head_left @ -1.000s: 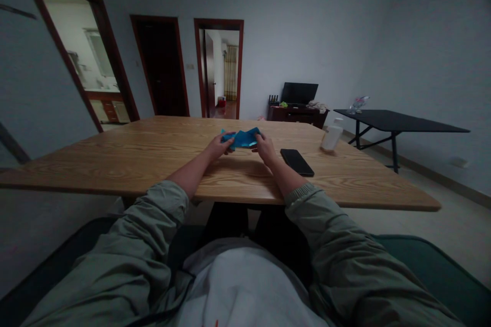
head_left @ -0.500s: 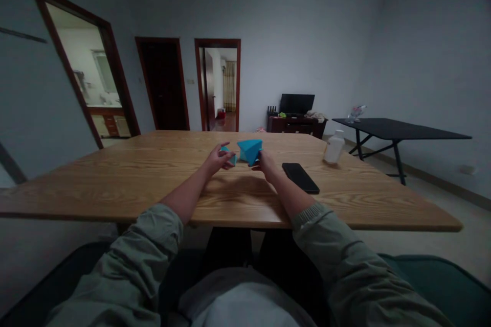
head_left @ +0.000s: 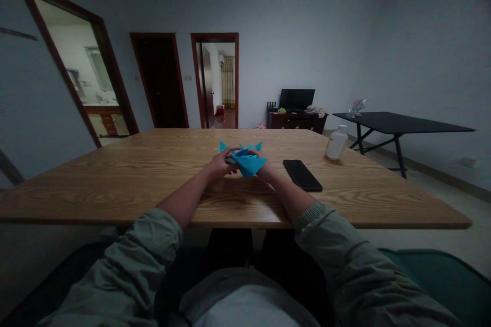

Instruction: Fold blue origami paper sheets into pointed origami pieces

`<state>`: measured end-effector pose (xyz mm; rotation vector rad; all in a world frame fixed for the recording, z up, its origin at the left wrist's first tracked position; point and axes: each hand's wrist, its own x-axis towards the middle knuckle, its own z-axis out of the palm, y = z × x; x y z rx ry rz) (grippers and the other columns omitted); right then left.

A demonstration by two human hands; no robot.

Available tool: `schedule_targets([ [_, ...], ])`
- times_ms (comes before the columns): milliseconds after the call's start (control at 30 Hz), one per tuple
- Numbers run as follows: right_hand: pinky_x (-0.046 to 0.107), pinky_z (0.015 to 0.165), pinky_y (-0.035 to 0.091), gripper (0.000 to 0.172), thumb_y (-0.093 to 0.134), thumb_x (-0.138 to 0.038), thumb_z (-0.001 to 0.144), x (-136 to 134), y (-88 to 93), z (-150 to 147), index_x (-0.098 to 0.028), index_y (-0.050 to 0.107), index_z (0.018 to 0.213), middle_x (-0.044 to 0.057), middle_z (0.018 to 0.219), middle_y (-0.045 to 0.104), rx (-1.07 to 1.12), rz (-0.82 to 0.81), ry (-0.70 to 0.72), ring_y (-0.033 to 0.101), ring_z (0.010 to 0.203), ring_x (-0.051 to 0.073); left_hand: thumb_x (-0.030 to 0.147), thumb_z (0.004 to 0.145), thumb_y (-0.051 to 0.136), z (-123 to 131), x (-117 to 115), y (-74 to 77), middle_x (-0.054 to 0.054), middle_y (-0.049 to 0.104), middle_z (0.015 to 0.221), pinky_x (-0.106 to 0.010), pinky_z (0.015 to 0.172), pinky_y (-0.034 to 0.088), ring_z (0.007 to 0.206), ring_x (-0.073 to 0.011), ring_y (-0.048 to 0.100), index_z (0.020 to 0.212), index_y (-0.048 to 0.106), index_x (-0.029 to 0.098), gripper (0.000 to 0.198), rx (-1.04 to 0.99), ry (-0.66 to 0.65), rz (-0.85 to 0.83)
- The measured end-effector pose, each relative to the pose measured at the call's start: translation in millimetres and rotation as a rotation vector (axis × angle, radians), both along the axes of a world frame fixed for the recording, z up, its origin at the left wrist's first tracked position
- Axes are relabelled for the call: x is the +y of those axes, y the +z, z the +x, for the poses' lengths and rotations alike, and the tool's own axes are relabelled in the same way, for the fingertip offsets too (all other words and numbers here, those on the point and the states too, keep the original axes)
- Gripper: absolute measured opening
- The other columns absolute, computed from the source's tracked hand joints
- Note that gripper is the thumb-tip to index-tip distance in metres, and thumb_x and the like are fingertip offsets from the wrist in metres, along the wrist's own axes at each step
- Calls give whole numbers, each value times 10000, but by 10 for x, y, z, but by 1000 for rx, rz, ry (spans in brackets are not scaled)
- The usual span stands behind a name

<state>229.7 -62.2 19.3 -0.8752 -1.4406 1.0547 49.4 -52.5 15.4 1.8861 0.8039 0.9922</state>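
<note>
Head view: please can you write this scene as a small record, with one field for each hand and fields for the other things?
Left hand: holds the folded blue paper from its left side
Right hand: holds the same paper from its right side
Surface: wooden table
Things nearby: black smartphone lying right of the right hand; white plastic bottle standing farther right
Rest: black table beyond the wooden table; black screen on a low cabinet

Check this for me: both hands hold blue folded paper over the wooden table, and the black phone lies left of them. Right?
Not quite: the black phone lies right of the hands, not left, as the head view shows. The left hand and right hand do hold the blue folded paper over the wooden table.
</note>
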Motion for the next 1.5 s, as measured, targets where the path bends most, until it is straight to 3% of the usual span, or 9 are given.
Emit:
schedule_targets([
  [167,406,690,508,114,569,-250,753,23,-9,-24,-210,547,648,17,614,588,9,-96,90,569,644,199,369,732,724,-11,-7,25,-18,637,749,-206,515,474,627,-141,644,1279,543,179,606,41,7,31],
  [500,261,439,407,76,590,-257,716,69,-171,115,-189,615,740,29,618,583,-383,89,15,501,503,146,538,759,675,-22,42,11,-5,620,711,-205,477,441,561,-118,602,1075,591,160,500,42,16,31],
  [600,271,476,445,73,580,-249,724,67,-183,127,-185,609,740,33,642,596,-394,129,-11,515,533,150,562,762,663,-8,38,5,-4,615,692,-212,474,434,539,-115,585,1051,578,156,505,48,22,25],
  [800,361,782,533,170,539,-263,815,60,-172,133,-228,683,899,53,898,686,-384,317,208,639,836,215,559,750,680,26,70,-54,6,606,680,-225,464,422,509,-114,561,1089,558,186,518,3,28,-24],
  [933,322,666,523,121,539,-203,758,112,-226,160,-215,651,801,50,795,667,-417,302,100,616,734,199,516,770,671,14,66,-38,-1,606,714,-224,486,432,533,-110,562,1061,589,179,453,-14,45,34],
  [1033,254,477,446,72,529,-175,733,100,-203,175,-193,597,718,33,640,598,-474,153,-13,550,545,152,434,769,670,-8,42,17,-3,603,735,-216,485,437,535,-104,548,1099,593,155,440,-34,121,62],
  [1200,208,371,397,291,498,-244,828,21,-23,178,-196,513,1115,9,758,600,-335,-49,-152,560,441,116,277,762,624,-58,93,53,-56,666,889,-230,608,490,723,-145,604,1099,632,137,364,-68,297,178],
  [1300,189,395,424,322,434,-303,883,-43,60,166,-212,471,1189,25,900,625,-256,-40,-91,587,464,90,221,763,596,-97,163,27,-70,681,1008,-281,786,503,895,-181,619,1084,645,145,334,-70,402,326],
  [1500,204,449,481,561,551,-472,872,-170,46,93,-246,409,1365,69,1040,635,-289,37,113,640,558,112,226,800,562,-135,246,-25,-60,683,1041,-307,843,486,950,-195,620,1074,643,180,289,-50,560,410],
])
